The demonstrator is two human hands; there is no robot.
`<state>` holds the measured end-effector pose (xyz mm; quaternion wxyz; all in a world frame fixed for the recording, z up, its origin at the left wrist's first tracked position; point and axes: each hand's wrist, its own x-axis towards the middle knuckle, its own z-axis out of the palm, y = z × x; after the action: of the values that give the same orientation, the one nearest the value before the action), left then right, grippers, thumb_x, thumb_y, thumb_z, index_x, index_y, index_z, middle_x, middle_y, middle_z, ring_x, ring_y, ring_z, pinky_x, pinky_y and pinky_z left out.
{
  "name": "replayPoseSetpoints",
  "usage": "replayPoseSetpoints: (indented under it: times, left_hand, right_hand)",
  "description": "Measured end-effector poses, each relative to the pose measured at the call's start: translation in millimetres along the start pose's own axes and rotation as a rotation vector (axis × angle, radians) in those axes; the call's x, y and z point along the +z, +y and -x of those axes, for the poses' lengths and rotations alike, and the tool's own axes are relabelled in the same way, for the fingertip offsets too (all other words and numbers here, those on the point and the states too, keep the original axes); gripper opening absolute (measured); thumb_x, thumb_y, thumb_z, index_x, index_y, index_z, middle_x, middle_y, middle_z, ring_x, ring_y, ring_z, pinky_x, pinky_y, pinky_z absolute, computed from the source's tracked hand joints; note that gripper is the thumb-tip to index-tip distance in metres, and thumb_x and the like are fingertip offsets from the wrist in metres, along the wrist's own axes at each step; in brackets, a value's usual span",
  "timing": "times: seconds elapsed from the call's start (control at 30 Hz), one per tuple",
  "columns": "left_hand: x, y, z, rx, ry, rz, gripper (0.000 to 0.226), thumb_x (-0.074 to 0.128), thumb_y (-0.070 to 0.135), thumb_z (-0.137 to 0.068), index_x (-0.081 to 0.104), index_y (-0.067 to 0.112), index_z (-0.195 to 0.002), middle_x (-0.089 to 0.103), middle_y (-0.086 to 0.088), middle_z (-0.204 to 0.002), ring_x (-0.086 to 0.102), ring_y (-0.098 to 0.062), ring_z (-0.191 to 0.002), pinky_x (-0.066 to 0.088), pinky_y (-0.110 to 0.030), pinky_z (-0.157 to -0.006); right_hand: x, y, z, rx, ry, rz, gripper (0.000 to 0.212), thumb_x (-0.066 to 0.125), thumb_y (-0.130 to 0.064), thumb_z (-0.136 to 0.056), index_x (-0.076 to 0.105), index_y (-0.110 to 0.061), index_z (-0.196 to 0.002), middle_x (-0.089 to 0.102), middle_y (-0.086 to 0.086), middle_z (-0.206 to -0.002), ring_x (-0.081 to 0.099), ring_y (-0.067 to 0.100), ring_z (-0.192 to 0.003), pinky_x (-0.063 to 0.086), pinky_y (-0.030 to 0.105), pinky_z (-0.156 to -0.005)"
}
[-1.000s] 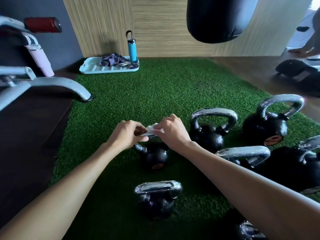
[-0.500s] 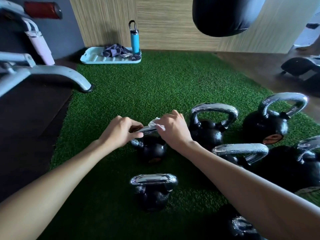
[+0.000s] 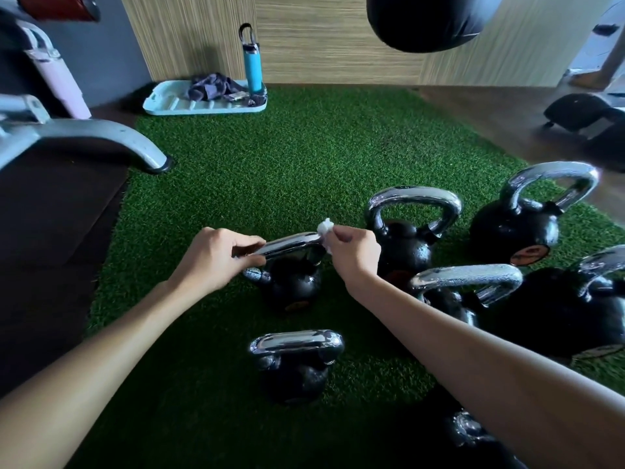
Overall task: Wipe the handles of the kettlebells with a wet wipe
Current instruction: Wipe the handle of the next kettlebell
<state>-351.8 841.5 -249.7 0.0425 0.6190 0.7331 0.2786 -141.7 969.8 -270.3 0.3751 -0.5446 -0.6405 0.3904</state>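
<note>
Several black kettlebells with chrome handles stand on green turf. My left hand [image 3: 216, 258] grips the left end of the chrome handle [image 3: 291, 244] of a small kettlebell [image 3: 292, 286]. At the right end of that handle, my right hand [image 3: 353, 253] pinches a crumpled white wet wipe [image 3: 325, 228] against it. Another small kettlebell [image 3: 297, 363] stands nearer to me. Bigger kettlebells sit to the right, one [image 3: 409, 238] just behind my right hand, another [image 3: 521, 225] further right.
A light blue tray [image 3: 169, 104] with a purple cloth and a blue bottle [image 3: 253, 64] stands at the far edge of the turf. A grey bench leg [image 3: 101, 137] reaches in from the left. A black punching bag [image 3: 429, 18] hangs above.
My right hand has slid the wipe rightwards along the handle to its right end, baring the chrome between my hands. My left hand has kept its hold.
</note>
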Motion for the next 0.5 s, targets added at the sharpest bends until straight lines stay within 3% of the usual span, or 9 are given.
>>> replayPoseSetpoints:
  times: [0.1,0.17,0.23,0.3,0.37,0.43,0.5]
  left_hand:
    - [3,1,2,0.001,0.018,0.011,0.040,0.088,0.032,-0.076,0.078,0.020,-0.112,0.079,0.003,-0.098,0.057,0.020,-0.056,0.038,0.000,-0.052]
    - [3,2,2,0.003,0.021,0.022,0.039,0.087,0.031,-0.077,0.078,0.019,-0.113,0.079,0.003,-0.097,0.060,0.016,-0.059,0.042,-0.002,-0.053]
    - [6,3,-1,-0.011,0.041,0.019,0.038,0.086,0.033,-0.078,0.078,0.021,-0.114,0.080,0.003,-0.095,0.058,0.010,-0.053,0.044,-0.004,-0.055]
    - [12,5,-6,-0.034,0.075,0.016,0.037,0.085,0.034,-0.081,0.077,0.023,-0.116,0.080,0.004,-0.094,0.053,0.013,-0.056,0.038,-0.001,-0.055]
    - [17,10,-15,-0.046,0.085,0.015,0.037,0.083,0.037,-0.082,0.076,0.025,-0.117,0.080,0.004,-0.097,0.059,0.004,-0.061,0.035,0.000,-0.056]
    - [19,18,-25,-0.059,0.077,0.000,0.036,0.082,0.038,-0.083,0.077,0.027,-0.117,0.079,0.004,-0.102,0.067,-0.005,-0.071,0.036,-0.002,-0.061]
    - [18,26,-33,-0.089,0.050,0.002,0.033,0.080,0.040,-0.084,0.077,0.029,-0.115,0.079,0.007,-0.100,0.070,-0.003,-0.073,0.043,-0.011,-0.061]
  right_hand:
    - [7,15,-1,0.437,-0.063,-0.232,0.022,0.078,-0.018,-0.081,0.071,-0.017,-0.061,0.062,-0.008,-0.056,0.054,0.008,-0.056,0.044,0.020,-0.055]
    - [12,22,3,0.564,-0.110,-0.303,0.015,0.076,-0.004,-0.072,0.074,-0.015,-0.063,0.058,-0.008,-0.047,0.048,0.009,-0.051,0.040,0.020,-0.049]
    - [10,19,4,0.580,-0.087,-0.343,0.012,0.075,-0.004,-0.068,0.079,-0.013,-0.075,0.058,-0.008,-0.047,0.044,0.007,-0.049,0.038,0.020,-0.049]
    - [2,11,-5,0.553,-0.034,-0.405,0.013,0.077,-0.009,-0.073,0.081,-0.013,-0.085,0.062,-0.006,-0.056,0.045,0.007,-0.050,0.037,0.020,-0.048]
    - [-10,1,-16,0.517,-0.025,-0.419,0.010,0.078,-0.013,-0.079,0.079,-0.015,-0.089,0.063,-0.005,-0.062,0.043,0.006,-0.048,0.036,0.019,-0.043]
    - [-19,-7,-24,0.488,-0.095,-0.409,0.009,0.079,-0.016,-0.080,0.078,-0.017,-0.089,0.065,-0.005,-0.065,0.040,0.005,-0.048,0.034,0.021,-0.043]
    - [-23,-13,-27,0.469,-0.200,-0.407,0.010,0.080,-0.017,-0.081,0.076,-0.020,-0.090,0.068,-0.004,-0.073,0.040,0.005,-0.050,0.033,0.022,-0.045]
